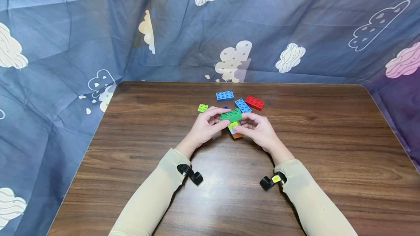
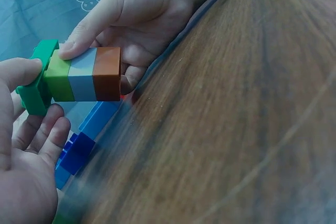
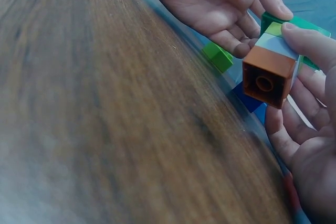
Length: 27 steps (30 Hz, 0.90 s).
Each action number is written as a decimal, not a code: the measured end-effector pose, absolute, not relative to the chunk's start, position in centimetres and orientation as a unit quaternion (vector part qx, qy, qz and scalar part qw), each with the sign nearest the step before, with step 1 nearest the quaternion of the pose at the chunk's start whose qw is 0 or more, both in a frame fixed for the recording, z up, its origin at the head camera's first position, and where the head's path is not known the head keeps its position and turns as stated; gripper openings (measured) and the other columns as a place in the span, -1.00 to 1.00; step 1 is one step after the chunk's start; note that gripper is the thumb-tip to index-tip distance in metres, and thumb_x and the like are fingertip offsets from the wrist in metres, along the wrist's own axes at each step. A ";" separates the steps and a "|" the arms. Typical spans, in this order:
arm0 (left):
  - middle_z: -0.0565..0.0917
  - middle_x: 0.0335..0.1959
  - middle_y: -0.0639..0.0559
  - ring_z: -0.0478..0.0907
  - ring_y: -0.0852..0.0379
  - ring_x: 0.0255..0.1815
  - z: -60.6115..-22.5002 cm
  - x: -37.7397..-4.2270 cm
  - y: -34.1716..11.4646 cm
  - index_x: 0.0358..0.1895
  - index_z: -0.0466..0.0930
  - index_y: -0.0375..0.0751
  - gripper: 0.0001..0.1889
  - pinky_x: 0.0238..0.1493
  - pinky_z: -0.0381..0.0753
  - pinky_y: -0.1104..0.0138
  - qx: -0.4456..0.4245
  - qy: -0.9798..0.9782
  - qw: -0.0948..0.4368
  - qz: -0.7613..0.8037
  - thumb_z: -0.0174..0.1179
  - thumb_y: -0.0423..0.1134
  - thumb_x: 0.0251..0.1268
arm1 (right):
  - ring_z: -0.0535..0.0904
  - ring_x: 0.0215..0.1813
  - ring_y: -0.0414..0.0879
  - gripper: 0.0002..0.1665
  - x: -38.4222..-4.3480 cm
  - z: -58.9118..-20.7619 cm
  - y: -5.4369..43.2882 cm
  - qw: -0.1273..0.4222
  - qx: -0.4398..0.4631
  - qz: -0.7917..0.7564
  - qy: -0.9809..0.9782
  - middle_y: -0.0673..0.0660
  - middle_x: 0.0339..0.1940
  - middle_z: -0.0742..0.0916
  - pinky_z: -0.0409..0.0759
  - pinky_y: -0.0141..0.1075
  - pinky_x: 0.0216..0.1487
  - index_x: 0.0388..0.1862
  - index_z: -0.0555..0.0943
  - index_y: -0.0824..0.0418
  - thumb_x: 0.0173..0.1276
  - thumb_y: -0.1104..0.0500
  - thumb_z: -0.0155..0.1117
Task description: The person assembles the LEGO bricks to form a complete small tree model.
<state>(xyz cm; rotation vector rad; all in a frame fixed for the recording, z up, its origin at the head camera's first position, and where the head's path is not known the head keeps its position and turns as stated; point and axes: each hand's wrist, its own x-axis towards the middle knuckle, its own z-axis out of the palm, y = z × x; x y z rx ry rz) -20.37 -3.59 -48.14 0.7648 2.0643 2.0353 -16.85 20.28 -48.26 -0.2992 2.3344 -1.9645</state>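
Sleeves [image 1: 149, 192] nearest, pale fabric, with a black wrist mount [image 1: 190, 173] at the left cuff. Ahead, left hand [image 1: 200, 128] pinching a green brick [image 1: 231, 115] between thumb and fingers; right hand [image 1: 262, 132] pinching a stack of small bricks [image 2: 82, 74] by its sides. Stack between the hands, tipped over: orange brick [image 3: 270, 65] nearest the wearer, light blue brick [image 3: 277, 44] in the middle, lime brick [image 2: 58, 80] farthest, against the green. Cannot tell whether fully locked.

Possible trouble: a crooked or half-seated join at the green, from uneven thumb pressure or misaligned studs; a seam popping open, from twisting; a drop, from a light fingertip hold on slick plastic.

Glossy, boxy plastic throughout; round studs on the green, a square hollow with one round tube under the orange. Beyond the left fingers, a small square yellow-green brick [image 1: 203, 107]; beyond the right, an oblong blue brick [image 1: 243, 105] and oblong red brick [image 1: 255, 102]. Beneath both hands, a streaked, dark wood-grain table [image 1: 131, 148]. Farthest ahead, creased navy cloth [image 1: 183, 46], cloud-printed.
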 end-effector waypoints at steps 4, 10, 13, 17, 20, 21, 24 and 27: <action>0.67 0.07 -0.15 0.59 0.09 0.01 -47.9 -20.3 -3.5 0.30 0.72 -0.38 -0.63 0.01 0.66 0.41 0.256 0.688 0.068 0.676 0.39 -0.44 0.49 | 0.76 -0.09 -0.12 -0.59 -16.7 -48.2 20.3 0.030 -0.090 -0.644 0.759 0.20 -0.01 0.78 0.77 -0.38 -0.06 0.18 0.70 0.44 0.40 0.37 0.57; 0.64 0.02 -0.15 0.56 0.05 -0.02 -47.6 -20.0 -3.0 0.28 0.71 -0.43 -0.63 -0.03 0.66 0.41 0.270 0.679 0.065 0.680 0.39 -0.49 0.47 | 0.79 -0.10 -0.15 -0.54 -16.6 -48.0 20.3 0.042 -0.085 -0.652 0.752 0.19 0.02 0.82 0.78 -0.37 -0.10 0.22 0.70 0.47 0.40 0.36 0.58; 0.64 0.03 -0.15 0.54 0.08 -0.03 -47.5 -19.8 -2.8 0.30 0.71 -0.40 -0.63 -0.04 0.64 0.41 0.274 0.681 0.058 0.677 0.39 -0.46 0.48 | 0.81 -0.09 -0.14 -0.50 -16.6 -47.9 20.2 0.046 -0.089 -0.666 0.740 0.15 0.04 0.83 0.79 -0.36 -0.11 0.26 0.69 0.47 0.39 0.38 0.58; 0.65 0.10 -0.15 0.57 0.10 0.02 -47.7 -19.8 -3.0 0.33 0.71 -0.35 -0.62 0.04 0.68 0.41 0.253 0.678 0.063 0.688 0.38 -0.42 0.52 | 0.81 -0.08 -0.12 -0.53 -16.7 -48.0 20.1 0.042 -0.092 -0.681 0.725 0.13 0.02 0.82 0.80 -0.32 -0.04 0.24 0.68 0.49 0.39 0.41 0.56; 0.64 0.14 -0.14 0.58 0.09 0.06 -47.9 -19.8 -3.2 0.33 0.70 -0.35 -0.62 0.09 0.68 0.41 0.236 0.670 0.067 0.701 0.37 -0.42 0.52 | 0.81 -0.09 -0.11 -0.54 -16.7 -48.1 20.0 0.042 -0.091 -0.684 0.723 0.14 0.00 0.81 0.80 -0.30 -0.01 0.23 0.67 0.50 0.40 0.42 0.55; 0.64 0.14 -0.14 0.57 0.09 0.06 -47.9 -19.8 -3.3 0.33 0.70 -0.36 -0.62 0.10 0.68 0.41 0.233 0.668 0.066 0.704 0.37 -0.43 0.52 | 0.81 -0.08 -0.12 -0.54 -16.7 -48.1 20.0 0.042 -0.090 -0.685 0.722 0.13 0.00 0.80 0.80 -0.31 0.00 0.23 0.66 0.51 0.40 0.42 0.54; 0.63 0.14 -0.13 0.56 0.11 0.06 -47.9 -19.7 -3.3 0.33 0.68 -0.39 -0.62 0.10 0.67 0.43 0.232 0.662 0.065 0.710 0.36 -0.44 0.52 | 0.81 -0.08 -0.14 -0.54 -16.7 -48.0 20.1 0.042 -0.084 -0.686 0.722 0.10 -0.02 0.80 0.79 -0.32 0.01 0.24 0.65 0.52 0.41 0.42 0.53; 0.64 0.12 -0.13 0.58 0.14 0.05 -48.0 -19.8 -3.2 0.32 0.67 -0.43 -0.62 0.09 0.67 0.43 0.237 0.660 0.064 0.710 0.35 -0.46 0.51 | 0.81 -0.08 -0.15 -0.55 -16.7 -48.1 20.2 0.046 -0.080 -0.686 0.722 0.06 -0.04 0.81 0.79 -0.33 0.00 0.23 0.65 0.51 0.42 0.42 0.52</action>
